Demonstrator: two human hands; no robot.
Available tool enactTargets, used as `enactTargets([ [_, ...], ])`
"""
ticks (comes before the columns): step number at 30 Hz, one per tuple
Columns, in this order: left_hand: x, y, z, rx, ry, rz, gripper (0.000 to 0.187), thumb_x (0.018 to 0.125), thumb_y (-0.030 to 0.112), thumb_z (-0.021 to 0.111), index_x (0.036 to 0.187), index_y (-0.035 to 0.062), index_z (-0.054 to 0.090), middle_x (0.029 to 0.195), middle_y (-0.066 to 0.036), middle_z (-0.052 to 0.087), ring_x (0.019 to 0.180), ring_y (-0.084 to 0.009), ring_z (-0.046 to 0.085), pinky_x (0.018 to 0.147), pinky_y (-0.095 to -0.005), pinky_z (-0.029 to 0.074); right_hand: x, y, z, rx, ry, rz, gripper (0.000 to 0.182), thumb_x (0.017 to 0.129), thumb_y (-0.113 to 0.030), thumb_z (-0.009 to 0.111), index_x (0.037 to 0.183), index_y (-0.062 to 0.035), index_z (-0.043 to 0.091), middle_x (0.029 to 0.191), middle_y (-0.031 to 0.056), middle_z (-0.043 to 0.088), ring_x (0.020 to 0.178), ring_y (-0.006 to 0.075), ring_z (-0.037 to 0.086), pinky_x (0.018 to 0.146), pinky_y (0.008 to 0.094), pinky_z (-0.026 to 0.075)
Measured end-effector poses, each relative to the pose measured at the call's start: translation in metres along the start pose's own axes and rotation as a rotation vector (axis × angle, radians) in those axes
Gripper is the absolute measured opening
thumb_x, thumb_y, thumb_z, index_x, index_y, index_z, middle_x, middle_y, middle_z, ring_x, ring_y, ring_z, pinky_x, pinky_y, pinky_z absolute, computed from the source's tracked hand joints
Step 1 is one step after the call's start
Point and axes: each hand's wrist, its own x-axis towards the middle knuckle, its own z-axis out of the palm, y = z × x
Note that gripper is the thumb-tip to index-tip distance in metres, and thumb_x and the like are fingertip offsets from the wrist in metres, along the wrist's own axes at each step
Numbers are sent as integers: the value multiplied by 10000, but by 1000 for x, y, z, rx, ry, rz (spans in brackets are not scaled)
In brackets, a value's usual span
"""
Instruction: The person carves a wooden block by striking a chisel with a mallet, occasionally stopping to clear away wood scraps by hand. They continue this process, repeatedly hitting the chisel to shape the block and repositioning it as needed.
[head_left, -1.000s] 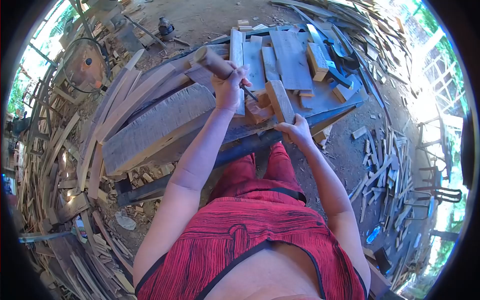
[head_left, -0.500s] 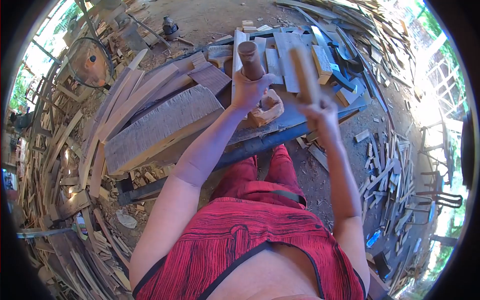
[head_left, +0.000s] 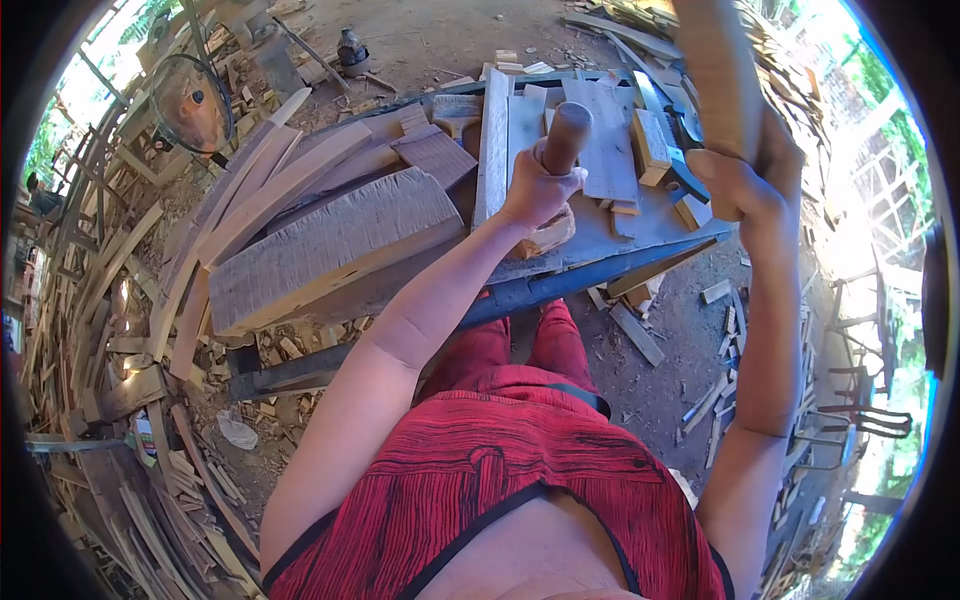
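Observation:
My left hand (head_left: 540, 190) is closed round the upright, round wooden handle of a chisel (head_left: 568, 130); its lower end is hidden behind my fist. Directly below that fist sits a small pale carved wood block (head_left: 548, 238) on the dark workbench (head_left: 590, 228), partly covered by the hand. My right hand (head_left: 755, 185), raised at the right, grips a wooden mallet (head_left: 718, 75), a thick straight length of wood with no separate head showing. The mallet's upper end runs out of the top of the view, well apart from the chisel.
A large rough timber block (head_left: 335, 250) lies on the bench's left, beside long planks (head_left: 280, 195). Flat boards (head_left: 605, 130), a hand saw (head_left: 652, 100) and a brush (head_left: 456, 112) lie towards the back. Wood scraps cover the ground, and a round fan (head_left: 190, 105) stands back left.
My right hand has swung up and to the right with the mallet, away from the chisel. In the view, my left hand with the chisel sits slightly further right and now covers more of the carved block.

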Motion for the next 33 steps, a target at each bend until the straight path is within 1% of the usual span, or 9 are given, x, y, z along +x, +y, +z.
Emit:
enactTargets([
  [3, -1, 3, 1, 18, -13, -55, 235, 720, 28, 706, 919, -9, 587, 793, -20, 620, 714, -70, 544, 653, -267, 471, -16, 19, 12, -55, -9, 187, 476, 633, -218, 795, 1012, -11, 596, 769, 39, 617, 631, 88, 572, 509, 267, 436],
  [4, 0, -3, 2, 20, -5, 2, 248, 719, 22, 705, 934, -14, 587, 808, -25, 625, 727, -71, 545, 663, -269, 471, -11, 23, 11, -289, -241, 352, 443, 616, -226, 810, 946, -10, 607, 707, 20, 591, 588, 86, 551, 495, 271, 424],
  [7, -2, 0, 1, 14, -7, 29, 275, 717, 15, 704, 965, -24, 590, 835, -34, 632, 748, -73, 546, 681, -274, 471, -9, 28, 6, -493, -247, 373, 402, 612, -224, 816, 887, -15, 611, 665, 2, 564, 543, 78, 527, 477, 261, 405],
  [12, -7, 0, -6, -4, -50, 3, 293, 712, 9, 706, 980, -30, 594, 862, -44, 638, 765, -81, 552, 701, -280, 475, -23, 16, 20, 76, 38, 154, 492, 596, -229, 808, 946, 22, 571, 670, 45, 567, 512, 100, 522, 464, 270, 403],
  [15, -7, -3, -6, 6, -58, 8, 284, 710, 2, 707, 970, -25, 596, 870, -45, 642, 768, -81, 554, 706, -281, 479, -24, 40, 19, -350, -291, 333, 444, 611, -196, 800, 938, 5, 578, 688, 36, 578, 513, 89, 519, 447, 242, 384],
  [21, -11, 0, -9, -11, -87, 34, 268, 703, -6, 702, 950, -17, 598, 857, -42, 644, 773, -98, 580, 711, -285, 485, -30, 27, 12, 5, -151, 302, 477, 616, -150, 804, 1000, 8, 569, 721, 22, 595, 577, 109, 556, 496, 263, 425],
  [23, -11, 2, -11, -8, -123, -9, 267, 698, -8, 704, 944, -13, 600, 837, -38, 641, 755, -105, 589, 697, -286, 491, -41, 49, 27, 17, 18, 113, 508, 617, -153, 808, 1033, 5, 562, 741, 24, 599, 575, 85, 539, 481, 247, 408],
  [27, -10, 0, -16, -108, -104, 15, 217, 699, -2, 711, 887, 10, 604, 799, -27, 632, 706, -89, 581, 649, -277, 492, -43, 80, 24, -81, -217, 280, 478, 626, -198, 799, 990, 10, 571, 717, 34, 590, 548, 86, 539, 465, 241, 400],
  [33, -20, -6, -28, -161, -87, 17, 158, 747, 18, 688, 695, 71, 549, 634, 13, 562, 543, -73, 557, 529, -244, 482, -75, 141, 36, -11, -101, 536, 407, 618, -206, 802, 872, 9, 568, 643, 34, 573, 483, 90, 515, 424, 244, 374],
])
